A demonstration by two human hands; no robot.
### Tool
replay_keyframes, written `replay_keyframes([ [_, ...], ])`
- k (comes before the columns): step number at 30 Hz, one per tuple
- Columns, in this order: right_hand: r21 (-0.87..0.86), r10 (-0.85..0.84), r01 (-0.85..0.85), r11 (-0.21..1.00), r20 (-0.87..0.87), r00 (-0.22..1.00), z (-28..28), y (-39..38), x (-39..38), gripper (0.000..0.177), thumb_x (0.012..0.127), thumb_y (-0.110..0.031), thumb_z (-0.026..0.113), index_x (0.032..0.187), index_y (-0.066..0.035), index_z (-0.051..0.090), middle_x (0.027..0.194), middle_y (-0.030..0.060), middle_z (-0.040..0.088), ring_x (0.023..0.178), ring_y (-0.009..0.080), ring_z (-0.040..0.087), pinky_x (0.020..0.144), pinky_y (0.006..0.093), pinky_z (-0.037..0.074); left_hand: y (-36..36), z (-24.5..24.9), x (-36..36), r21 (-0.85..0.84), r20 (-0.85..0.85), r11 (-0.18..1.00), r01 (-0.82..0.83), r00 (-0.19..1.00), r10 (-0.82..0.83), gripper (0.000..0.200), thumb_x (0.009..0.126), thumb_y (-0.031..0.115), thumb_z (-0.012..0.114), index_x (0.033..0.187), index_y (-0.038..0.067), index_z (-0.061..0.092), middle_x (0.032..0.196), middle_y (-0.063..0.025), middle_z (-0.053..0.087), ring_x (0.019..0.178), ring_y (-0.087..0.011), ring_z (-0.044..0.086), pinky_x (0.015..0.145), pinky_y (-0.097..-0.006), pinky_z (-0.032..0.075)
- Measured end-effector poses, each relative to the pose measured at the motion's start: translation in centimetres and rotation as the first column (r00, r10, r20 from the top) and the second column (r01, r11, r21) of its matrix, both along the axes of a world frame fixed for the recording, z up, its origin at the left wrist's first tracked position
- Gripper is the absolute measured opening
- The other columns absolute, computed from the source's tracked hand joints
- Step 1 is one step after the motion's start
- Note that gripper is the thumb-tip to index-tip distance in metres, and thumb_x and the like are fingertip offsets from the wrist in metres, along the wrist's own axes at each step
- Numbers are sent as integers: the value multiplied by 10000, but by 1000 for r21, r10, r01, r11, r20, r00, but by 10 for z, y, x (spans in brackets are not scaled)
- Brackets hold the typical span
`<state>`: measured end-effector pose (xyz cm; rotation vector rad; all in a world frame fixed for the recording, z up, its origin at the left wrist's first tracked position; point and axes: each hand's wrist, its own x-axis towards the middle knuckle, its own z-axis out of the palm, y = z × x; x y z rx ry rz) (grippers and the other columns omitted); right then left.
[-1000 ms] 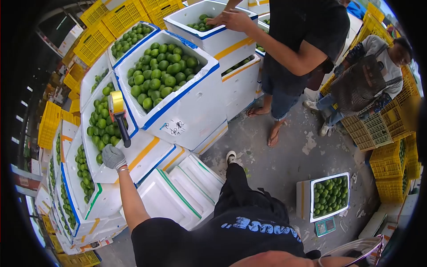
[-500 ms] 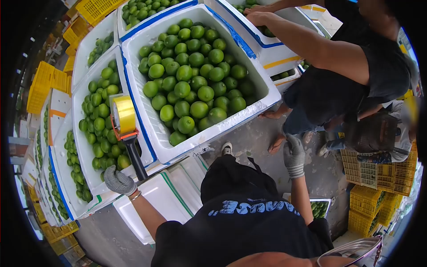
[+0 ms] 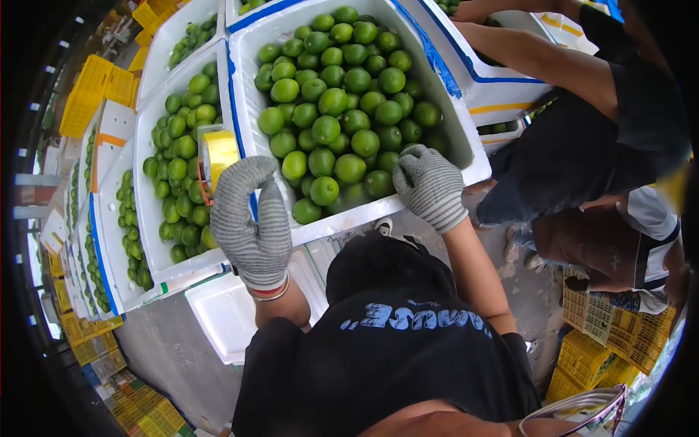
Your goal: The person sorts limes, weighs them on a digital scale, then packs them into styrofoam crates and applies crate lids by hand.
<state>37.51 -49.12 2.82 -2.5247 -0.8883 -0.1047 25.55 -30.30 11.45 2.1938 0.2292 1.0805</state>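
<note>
A white foam box (image 3: 320, 231) full of green limes (image 3: 333, 102) stands before me. My right hand (image 3: 431, 186), in a grey striped glove, reaches over its front edge into the limes. Its fingers are curled down, and whatever lies under them is hidden. Over the box's front left corner is my left hand (image 3: 253, 222), gloved the same way, with thumb and fingers apart and nothing seen between them. Just behind it, a tape dispenser with yellow tape (image 3: 218, 156) rests on the limes of the left box; my glove covers part of it.
More lime-filled foam boxes (image 3: 166, 273) line the left side. An open white foam container (image 3: 218, 320) sits below the front edge. Yellow crates (image 3: 582, 349) are stacked at right and far left. A co-worker's arm (image 3: 546, 58) reaches over boxes at upper right.
My left hand has risen from beside the dispenser handle to the lime box's front left corner. My right hand has moved up from my side onto the limes. The view has shifted.
</note>
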Motion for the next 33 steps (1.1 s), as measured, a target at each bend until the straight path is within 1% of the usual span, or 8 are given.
replay_keyframes([
  [2,-7,-12,12,1000,3,1000,2,-1,0,200,735,-237,545,760,-49,607,862,92,566,816,242,556,656,372,481,-4,-5,32,161,-279,981,110,958,-62,186,761,112,548,921,20,567,889,-143,591,824,-275,579,746,-350,452],
  [4,-39,-37,38,999,20,999,1,-1,1,220,737,-253,538,771,-43,595,863,109,554,822,255,548,661,378,484,-12,-17,47,283,-405,949,137,914,-11,219,766,75,553,978,18,554,936,-148,586,853,-287,579,765,-329,453],
  [7,-211,-78,66,975,-53,995,5,1,4,262,743,-305,523,814,-61,584,872,111,542,811,253,548,663,382,482,-19,-35,61,226,-503,954,198,862,-60,244,759,151,582,976,42,564,959,-144,583,879,-304,564,763,-355,449],
  [12,-305,-141,62,950,-245,959,17,2,10,294,716,-318,543,845,-58,585,901,133,529,800,268,556,640,391,484,-27,-61,67,197,-711,914,355,694,-117,359,751,281,584,1019,46,539,987,-139,547,905,-308,531,767,-414,422],
  [24,-168,-139,88,982,-321,937,17,-12,7,313,606,-248,633,838,-37,625,873,157,557,858,273,522,686,353,466,-48,-73,69,279,-766,675,683,582,-273,319,743,203,576,1016,39,549,986,-136,558,917,-308,520,788,-397,410],
  [27,-132,-127,95,987,-257,958,11,-15,-1,260,623,-260,630,764,-43,653,822,130,609,815,263,560,657,350,473,-54,-75,68,131,-790,718,683,510,-341,262,785,140,520,992,-20,540,950,-189,562,876,-344,529,779,-399,412],
  [31,-199,-138,79,977,-305,942,5,-11,-4,296,632,-297,638,799,-54,668,872,111,630,845,266,582,684,347,475,-45,-88,74,98,-847,718,689,436,-303,319,824,181,465,1054,-33,517,1009,-229,551,918,-374,516,793,-384,398],
  [33,-239,-108,46,970,-256,960,-10,-1,2,314,699,-328,535,854,-93,674,846,91,648,825,238,611,676,375,464,-52,-85,77,113,-884,717,688,399,-243,358,837,222,435,1071,-41,502,1020,-238,552,924,-386,511,790,-372,395],
])
